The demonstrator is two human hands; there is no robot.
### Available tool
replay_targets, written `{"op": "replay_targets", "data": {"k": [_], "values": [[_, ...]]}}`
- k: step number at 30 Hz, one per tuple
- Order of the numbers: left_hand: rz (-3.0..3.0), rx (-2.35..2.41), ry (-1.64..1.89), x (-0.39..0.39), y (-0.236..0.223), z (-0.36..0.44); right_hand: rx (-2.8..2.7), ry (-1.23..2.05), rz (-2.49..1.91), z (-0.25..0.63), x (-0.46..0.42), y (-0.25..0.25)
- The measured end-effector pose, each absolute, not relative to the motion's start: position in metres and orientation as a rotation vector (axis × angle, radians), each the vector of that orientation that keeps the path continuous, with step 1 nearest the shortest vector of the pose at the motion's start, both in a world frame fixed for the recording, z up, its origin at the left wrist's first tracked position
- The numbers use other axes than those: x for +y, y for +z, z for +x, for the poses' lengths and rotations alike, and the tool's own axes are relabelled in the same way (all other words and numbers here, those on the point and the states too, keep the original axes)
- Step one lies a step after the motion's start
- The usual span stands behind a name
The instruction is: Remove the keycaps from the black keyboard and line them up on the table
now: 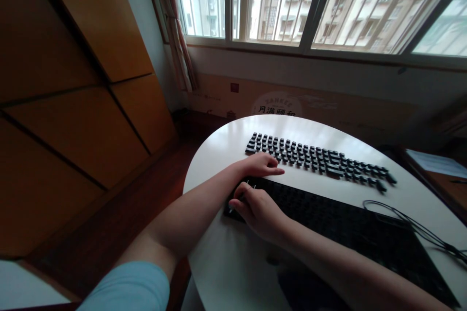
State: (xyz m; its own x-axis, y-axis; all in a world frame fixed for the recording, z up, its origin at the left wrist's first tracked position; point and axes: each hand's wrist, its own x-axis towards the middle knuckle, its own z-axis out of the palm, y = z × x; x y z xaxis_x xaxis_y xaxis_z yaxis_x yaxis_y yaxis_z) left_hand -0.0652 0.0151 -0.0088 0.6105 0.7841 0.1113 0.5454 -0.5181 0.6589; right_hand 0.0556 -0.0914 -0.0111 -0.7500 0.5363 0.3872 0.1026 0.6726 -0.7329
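My left hand (260, 164) rests on the white table by the left end of the rows of black keycaps (302, 153). Its thumb is stretched out, apart from the loosely curled fingers, and no object shows in it. Just nearer to me, my right hand (258, 208) is closed in a pinch over the left end of a black keyboard (328, 218). Thin pale wire prongs of what looks like a keycap puller (249, 185) stick out at its fingers; the rest is hidden. My right forearm crosses over the keyboard's front part.
The round-edged white table (215, 155) carries everything. A black cable (412, 223) loops over the keyboard's right side. Wooden cabinets (73, 121) stand to the left, a barred window (273, 5) is ahead, and a brown surface with a paper (438, 163) lies at right.
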Motion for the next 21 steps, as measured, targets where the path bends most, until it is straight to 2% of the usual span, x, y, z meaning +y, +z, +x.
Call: {"op": "replay_targets", "data": {"k": [8, 15, 21], "values": [[2.26, 1.032, 0.549, 0.0182, -0.0131, -0.0663, -2.358, 1.026, -0.564, 0.0526, -0.0909, -0.0056], [2.267, 1.033, 0.555, 0.0207, -0.0176, -0.0668, -2.512, 0.826, -0.412, 0.0527, -0.0991, -0.0068], [2.274, 1.023, 0.555, 0.0206, -0.0178, -0.0671, -2.474, 0.876, -0.435, 0.0518, -0.0976, -0.0079]]}}
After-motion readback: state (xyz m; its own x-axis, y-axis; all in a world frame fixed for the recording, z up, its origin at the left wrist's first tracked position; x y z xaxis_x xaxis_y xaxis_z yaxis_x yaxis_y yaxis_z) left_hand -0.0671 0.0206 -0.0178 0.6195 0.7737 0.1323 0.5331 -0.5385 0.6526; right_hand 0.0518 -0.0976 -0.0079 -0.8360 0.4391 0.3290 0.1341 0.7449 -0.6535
